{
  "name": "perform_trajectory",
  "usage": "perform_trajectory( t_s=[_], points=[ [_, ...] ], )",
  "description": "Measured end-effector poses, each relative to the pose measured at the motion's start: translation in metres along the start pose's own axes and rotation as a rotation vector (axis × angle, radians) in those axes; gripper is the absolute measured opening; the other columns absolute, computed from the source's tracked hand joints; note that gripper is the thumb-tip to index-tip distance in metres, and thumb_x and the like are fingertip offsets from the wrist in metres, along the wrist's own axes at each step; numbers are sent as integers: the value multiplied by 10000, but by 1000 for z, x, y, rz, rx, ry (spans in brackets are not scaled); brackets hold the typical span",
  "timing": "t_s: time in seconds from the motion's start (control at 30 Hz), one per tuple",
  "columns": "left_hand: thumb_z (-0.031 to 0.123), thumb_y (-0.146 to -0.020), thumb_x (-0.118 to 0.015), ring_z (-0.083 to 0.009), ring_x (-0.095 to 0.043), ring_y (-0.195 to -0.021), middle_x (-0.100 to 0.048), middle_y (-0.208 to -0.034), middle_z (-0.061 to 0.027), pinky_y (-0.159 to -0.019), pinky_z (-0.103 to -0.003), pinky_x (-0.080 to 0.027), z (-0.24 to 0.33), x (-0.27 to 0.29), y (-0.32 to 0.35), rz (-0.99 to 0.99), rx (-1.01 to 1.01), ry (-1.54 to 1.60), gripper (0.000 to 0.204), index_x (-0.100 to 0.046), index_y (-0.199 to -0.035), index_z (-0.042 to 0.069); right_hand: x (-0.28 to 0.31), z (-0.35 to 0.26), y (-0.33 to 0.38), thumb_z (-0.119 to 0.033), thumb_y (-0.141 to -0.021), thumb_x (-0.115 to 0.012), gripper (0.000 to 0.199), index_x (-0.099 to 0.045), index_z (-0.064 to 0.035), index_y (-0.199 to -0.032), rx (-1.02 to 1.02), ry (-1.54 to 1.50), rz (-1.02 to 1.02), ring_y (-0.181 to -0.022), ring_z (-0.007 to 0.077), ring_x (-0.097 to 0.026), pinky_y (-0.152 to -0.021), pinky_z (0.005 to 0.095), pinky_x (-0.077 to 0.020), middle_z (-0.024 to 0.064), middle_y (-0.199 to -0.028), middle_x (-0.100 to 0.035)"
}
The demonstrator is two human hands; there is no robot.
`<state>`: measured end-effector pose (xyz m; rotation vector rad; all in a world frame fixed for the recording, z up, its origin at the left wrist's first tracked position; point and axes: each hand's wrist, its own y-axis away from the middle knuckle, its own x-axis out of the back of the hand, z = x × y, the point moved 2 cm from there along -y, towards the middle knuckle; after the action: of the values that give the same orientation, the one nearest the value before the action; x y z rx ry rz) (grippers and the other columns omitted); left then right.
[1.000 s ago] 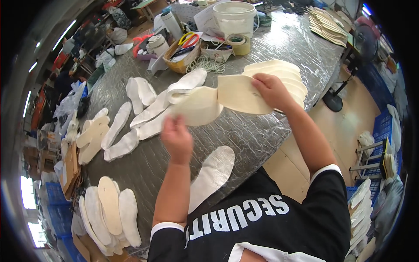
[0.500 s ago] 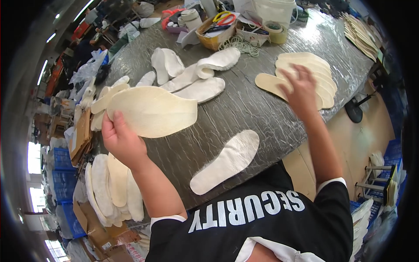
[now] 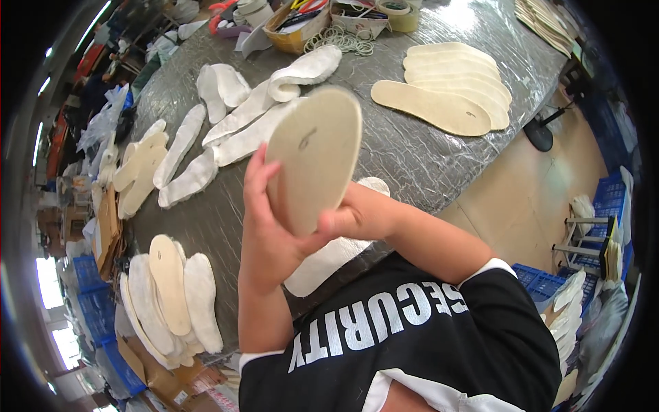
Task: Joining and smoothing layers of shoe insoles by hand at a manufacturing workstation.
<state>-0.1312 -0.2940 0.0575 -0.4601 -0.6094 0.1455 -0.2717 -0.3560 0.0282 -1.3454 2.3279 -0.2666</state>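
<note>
A cream insole (image 3: 321, 147) with a small handwritten mark is tilted up in front of me, toe end at the top. My left hand (image 3: 269, 230) grips its left side and lower end, fingers along the edge. My right hand (image 3: 360, 211) is closed on the lower right of the same insole, thumb in front; its other fingers are hidden behind. Below and partly covered by my hands, a white fleecy insole (image 3: 317, 269) lies on the table (image 3: 405, 161). Fanned out at the right is a stack of cream insoles (image 3: 449, 99).
Several white fleecy insoles (image 3: 244, 120) lie loosely left of centre. A mixed pile of insoles (image 3: 175, 295) sits at the lower left, and cream insoles (image 3: 143, 168) at the left edge. Boxes with scissors (image 3: 302, 27), rubber bands (image 3: 340, 42) and tape rolls (image 3: 398, 15) stand at the back.
My left hand has swung right and turned the cream insole from lying sideways to upright. My right hand has left the stack and joined it on that insole. The view has shifted somewhat.
</note>
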Motion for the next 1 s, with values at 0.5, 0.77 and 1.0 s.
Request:
perform_trajectory(
  t_s=[0.5,0.77,1.0],
  points=[
    [302,-484,-903,-364,-566,-1054,-475,-1260,-188,-863,-427,-496,6,5,61,-449,339,-352,781,-570,-1139,39,53,21,124,10,-928,-468,383,-499,-33,-1308,-429,441,633,-1007,274,-639,-881,347,-488,155,-1093,-664],
    [394,-535,-886,-371,-523,-1113,-460,-1289,-215,-908,-440,-459,5,-20,56,-602,350,-314,821,-563,-1190,20,60,20,127,9,-942,-431,407,-435,-42,-1345,-422,324,590,-1006,284,-639,-878,366,-485,169,-1095,-660],
    [304,-515,-909,-376,-532,-1062,-458,-1281,-217,-853,-449,-480,6,-30,58,-628,299,-354,806,-571,-1193,29,63,15,120,14,-923,-422,429,-379,-9,-1349,-459,311,580,-998,363,-636,-877,408,-488,206,-1063,-664]
  ],
)
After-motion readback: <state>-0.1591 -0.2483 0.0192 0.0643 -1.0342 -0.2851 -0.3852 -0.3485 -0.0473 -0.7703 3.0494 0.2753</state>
